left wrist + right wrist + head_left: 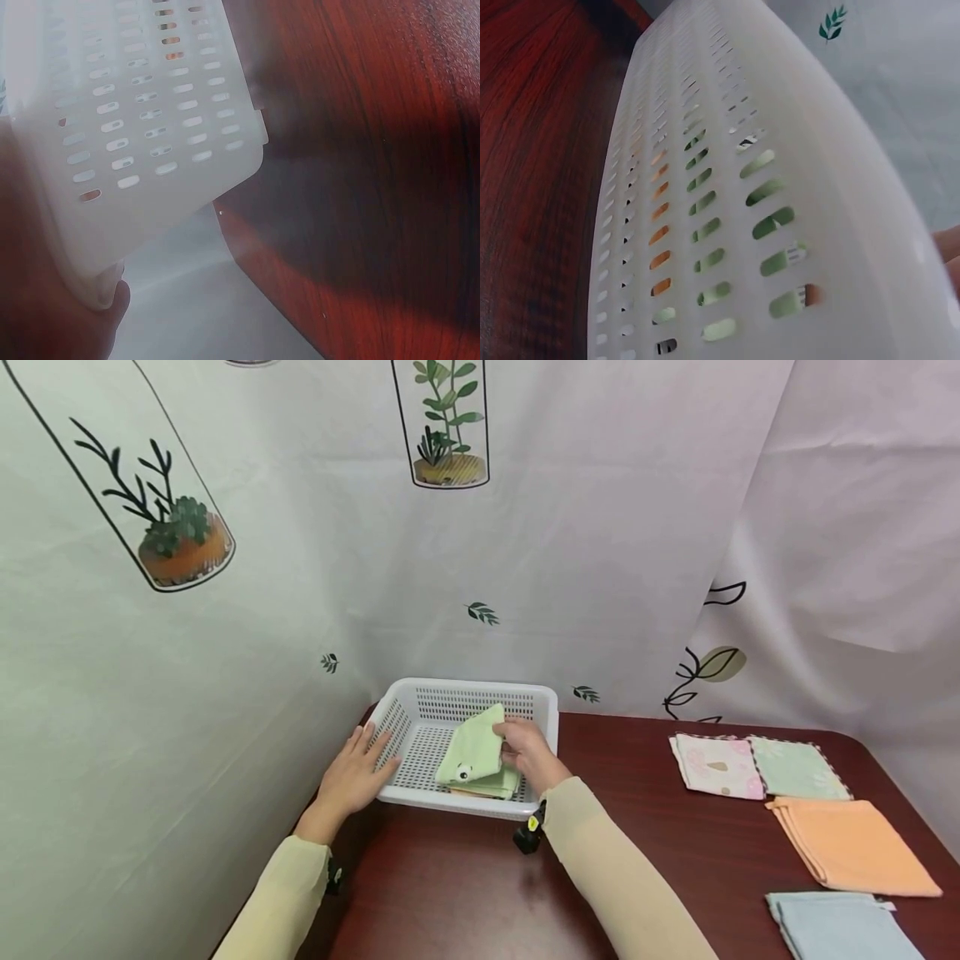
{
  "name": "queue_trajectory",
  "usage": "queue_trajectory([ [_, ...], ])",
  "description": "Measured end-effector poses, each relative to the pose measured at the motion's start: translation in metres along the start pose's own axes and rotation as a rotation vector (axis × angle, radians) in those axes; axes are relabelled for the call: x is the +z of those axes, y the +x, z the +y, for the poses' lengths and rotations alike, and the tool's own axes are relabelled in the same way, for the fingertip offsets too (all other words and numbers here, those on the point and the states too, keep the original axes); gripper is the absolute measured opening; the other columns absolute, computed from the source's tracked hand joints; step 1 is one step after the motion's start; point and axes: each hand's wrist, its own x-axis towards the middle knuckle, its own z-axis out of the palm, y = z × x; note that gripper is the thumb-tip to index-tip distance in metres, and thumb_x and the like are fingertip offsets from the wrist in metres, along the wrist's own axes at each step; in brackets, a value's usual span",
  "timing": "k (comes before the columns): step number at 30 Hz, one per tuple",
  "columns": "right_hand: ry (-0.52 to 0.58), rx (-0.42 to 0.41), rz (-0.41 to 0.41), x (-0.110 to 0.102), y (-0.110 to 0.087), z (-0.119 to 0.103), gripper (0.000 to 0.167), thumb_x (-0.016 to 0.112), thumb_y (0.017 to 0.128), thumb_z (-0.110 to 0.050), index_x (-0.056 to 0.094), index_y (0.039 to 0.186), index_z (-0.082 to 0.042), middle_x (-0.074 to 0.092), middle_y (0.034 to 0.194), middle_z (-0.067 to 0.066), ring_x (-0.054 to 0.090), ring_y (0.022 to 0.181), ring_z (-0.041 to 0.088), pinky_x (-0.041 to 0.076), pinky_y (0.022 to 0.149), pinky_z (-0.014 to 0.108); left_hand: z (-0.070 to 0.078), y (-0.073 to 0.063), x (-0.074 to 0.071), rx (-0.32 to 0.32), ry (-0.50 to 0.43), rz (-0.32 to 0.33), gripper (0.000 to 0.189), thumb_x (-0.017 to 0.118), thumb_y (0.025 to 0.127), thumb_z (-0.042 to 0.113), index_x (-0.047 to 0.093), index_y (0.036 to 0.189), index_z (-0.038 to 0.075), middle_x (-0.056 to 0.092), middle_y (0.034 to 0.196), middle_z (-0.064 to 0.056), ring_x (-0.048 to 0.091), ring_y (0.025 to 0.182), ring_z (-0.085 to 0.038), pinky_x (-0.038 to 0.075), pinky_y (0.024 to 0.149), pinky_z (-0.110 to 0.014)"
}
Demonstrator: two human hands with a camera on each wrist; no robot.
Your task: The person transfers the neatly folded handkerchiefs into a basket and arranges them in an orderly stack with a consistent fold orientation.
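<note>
The right hand (531,752) pinches the green cloth (472,747) at its right edge, fingers and thumb close together. The cloth is in the right part of the basket (457,806), tilted over more folded cloths (498,787). The left hand (356,778) is spread wide on the left rim, with no cloth in it. It should stop the basket sliding, I think, while the right moves gently so the bottom cloths stay neat

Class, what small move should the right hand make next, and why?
Probably lower the green cloth flat onto the cloths beneath it: the right hand pinches its raised edge inside the basket, which the left hand touches.
</note>
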Motion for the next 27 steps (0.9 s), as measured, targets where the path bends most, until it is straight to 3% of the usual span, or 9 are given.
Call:
queue_trajectory([
  [8,-0.014,-0.036,0.024,0.0,-0.007,-0.004,0.03,0.058,0.097,-0.009,0.064,0.126,-0.002,0.064,0.118,0.013,0.061,0.097,0.021,0.054,0.09,0.034,0.0,-0.001,-0.002,0.0,-0.005,-0.004,0.069,0.049,0.103,0.046,0.034,0.158,0.007,0.015,0.167,-0.023,0.008,0.154,-0.044,0.015,0.122,-0.063],
  [11,-0.009,-0.079,0.04,-0.001,-0.01,-0.007,0.03,0.055,0.096,-0.007,0.065,0.123,0.0,0.062,0.112,0.012,0.059,0.092,0.02,0.054,0.086,0.031,0.001,0.0,-0.002,0.002,-0.007,-0.005,0.068,0.049,0.103,0.046,0.034,0.158,0.007,0.015,0.167,-0.024,0.008,0.154,-0.045,0.014,0.121,-0.063],
  [16,0.03,-0.148,0.063,-0.008,-0.017,-0.016,0.035,0.054,0.095,-0.004,0.061,0.128,0.005,0.059,0.113,0.013,0.057,0.084,0.016,0.054,0.077,0.026,0.001,0.001,0.0,0.002,-0.006,-0.003,0.069,0.05,0.103,0.045,0.034,0.158,0.006,0.015,0.167,-0.024,0.009,0.154,-0.046,0.014,0.121,-0.064],
  [27,0.033,-0.157,0.05,-0.029,-0.026,-0.034,0.043,0.057,0.097,-0.005,0.057,0.139,0.003,0.06,0.12,0.018,0.061,0.089,0.015,0.054,0.085,0.028,-0.002,0.002,0.0,0.022,-0.005,0.004,0.069,0.048,0.103,0.047,0.035,0.157,0.006,0.016,0.166,-0.024,0.01,0.154,-0.044,0.018,0.121,-0.062],
])
